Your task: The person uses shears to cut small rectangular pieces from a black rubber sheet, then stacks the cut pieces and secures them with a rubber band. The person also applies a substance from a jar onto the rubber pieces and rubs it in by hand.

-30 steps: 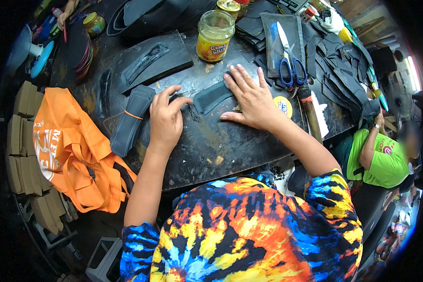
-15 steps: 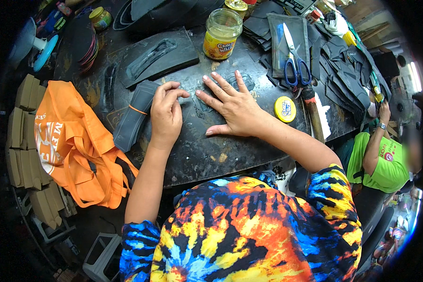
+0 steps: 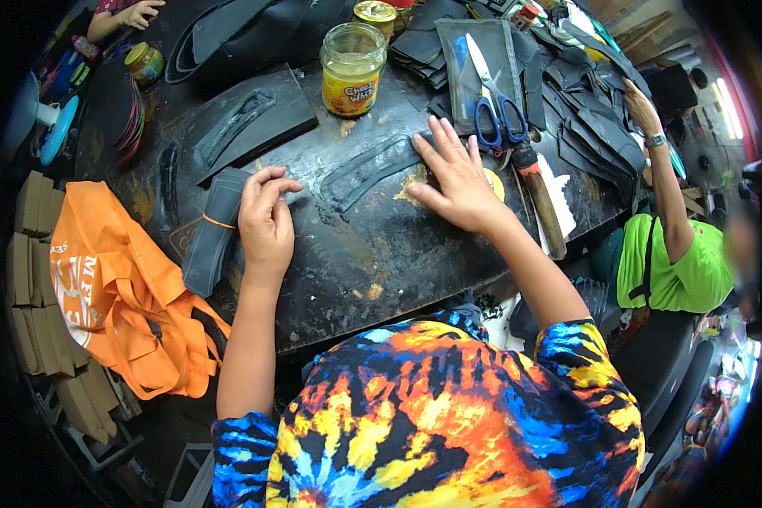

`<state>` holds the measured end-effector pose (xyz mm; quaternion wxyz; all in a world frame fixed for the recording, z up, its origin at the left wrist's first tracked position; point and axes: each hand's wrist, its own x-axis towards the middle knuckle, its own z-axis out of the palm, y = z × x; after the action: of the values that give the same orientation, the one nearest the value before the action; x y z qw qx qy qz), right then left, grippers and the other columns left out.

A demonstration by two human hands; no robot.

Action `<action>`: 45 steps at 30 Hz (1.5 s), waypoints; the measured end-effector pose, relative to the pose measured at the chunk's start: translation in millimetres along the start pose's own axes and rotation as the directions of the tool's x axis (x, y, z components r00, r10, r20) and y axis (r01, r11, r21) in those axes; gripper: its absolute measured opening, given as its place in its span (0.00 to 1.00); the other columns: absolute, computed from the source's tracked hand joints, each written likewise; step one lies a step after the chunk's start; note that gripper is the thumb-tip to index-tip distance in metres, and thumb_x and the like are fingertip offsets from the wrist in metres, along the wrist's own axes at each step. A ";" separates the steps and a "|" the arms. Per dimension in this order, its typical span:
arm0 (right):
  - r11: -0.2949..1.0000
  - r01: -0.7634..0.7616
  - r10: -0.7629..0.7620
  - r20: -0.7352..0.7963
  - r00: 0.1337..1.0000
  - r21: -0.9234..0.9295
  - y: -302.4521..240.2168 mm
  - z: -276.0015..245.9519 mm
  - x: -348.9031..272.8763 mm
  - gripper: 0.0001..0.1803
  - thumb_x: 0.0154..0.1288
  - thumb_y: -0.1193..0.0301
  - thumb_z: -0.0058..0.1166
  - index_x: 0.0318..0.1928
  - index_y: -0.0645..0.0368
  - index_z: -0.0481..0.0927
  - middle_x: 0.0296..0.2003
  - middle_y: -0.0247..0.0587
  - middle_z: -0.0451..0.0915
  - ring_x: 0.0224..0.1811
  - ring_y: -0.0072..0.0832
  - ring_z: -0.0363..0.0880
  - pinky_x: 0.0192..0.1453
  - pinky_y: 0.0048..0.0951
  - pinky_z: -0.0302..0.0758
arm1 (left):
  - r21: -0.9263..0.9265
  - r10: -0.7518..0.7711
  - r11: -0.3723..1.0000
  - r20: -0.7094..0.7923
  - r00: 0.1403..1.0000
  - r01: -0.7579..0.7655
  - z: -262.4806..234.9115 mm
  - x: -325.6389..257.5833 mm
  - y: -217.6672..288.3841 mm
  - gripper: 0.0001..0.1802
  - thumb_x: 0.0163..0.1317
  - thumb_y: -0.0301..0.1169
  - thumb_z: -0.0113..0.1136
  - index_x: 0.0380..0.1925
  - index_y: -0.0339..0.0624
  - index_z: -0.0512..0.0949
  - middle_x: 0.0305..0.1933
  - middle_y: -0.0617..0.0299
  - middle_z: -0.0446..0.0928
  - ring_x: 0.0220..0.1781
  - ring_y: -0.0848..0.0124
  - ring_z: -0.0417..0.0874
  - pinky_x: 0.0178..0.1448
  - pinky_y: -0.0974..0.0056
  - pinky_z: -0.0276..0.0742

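Right hand (image 3: 461, 182) reaching a dark strip's (image 3: 368, 172) end.
Its fingers are standing wide; the left hand (image 3: 267, 227) is hovering beside a banded bundle (image 3: 212, 245), fingers bent, any hold unclear.

Centre: black tabletop (image 3: 330, 292), semi-glossy, scuffed, roughly stained; on it, a dark, curved, strip-shaped patch (image 3: 368, 173) with wet-looking sheen. Left: banded bundle of smooth, matt black strips (image 3: 203, 258); creased orange cloth bag (image 3: 102, 254); matt brown cardboard boxes (image 3: 24, 262). Far: clear, glossy, glass-like jar (image 3: 353, 72). Right: blue-handled scissors (image 3: 482, 68), blades polished metal, handles smooth plastic; worn wooden tool handle (image 3: 544, 207).
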<state>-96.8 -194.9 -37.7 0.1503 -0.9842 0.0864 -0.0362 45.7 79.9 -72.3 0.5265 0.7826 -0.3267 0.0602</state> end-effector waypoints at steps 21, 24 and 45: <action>0.911 0.333 -0.316 0.108 0.943 -0.242 -46.3 26.4 6.1 0.60 0.63 0.24 0.45 0.81 0.54 0.57 0.81 0.53 0.54 0.86 0.46 0.45 0.82 0.71 0.36 | 0.015 0.025 1.000 -0.003 1.000 -0.025 -1.7 1.4 -1.4 0.13 0.64 0.14 0.51 0.39 0.36 0.84 0.54 0.49 0.79 0.52 0.57 0.84 0.57 0.59 0.79; 0.896 0.414 -0.402 0.102 0.910 -0.163 -60.7 32.3 5.4 0.59 0.63 0.24 0.45 0.81 0.54 0.57 0.81 0.53 0.54 0.86 0.46 0.45 0.81 0.73 0.35 | 0.018 0.020 1.000 -0.005 1.000 -0.020 -2.2 0.4 -0.5 0.13 0.63 0.14 0.51 0.39 0.36 0.84 0.54 0.49 0.79 0.53 0.57 0.84 0.58 0.59 0.79; 0.930 0.359 -0.347 -0.129 0.929 0.083 -60.8 31.0 -21.8 0.28 0.68 0.53 0.60 0.62 0.54 0.82 0.77 0.56 0.60 0.85 0.52 0.48 0.81 0.73 0.39 | -0.045 -0.017 0.999 0.171 0.985 0.025 12.5 40.0 30.2 0.18 0.66 0.18 0.56 0.56 0.36 0.78 0.51 0.54 0.82 0.53 0.66 0.84 0.56 0.64 0.78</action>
<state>-105.5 -124.8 -49.8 0.1879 -0.9708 -0.0858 -0.1223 56.4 44.2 -36.6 0.5153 0.7758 -0.3637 -0.0200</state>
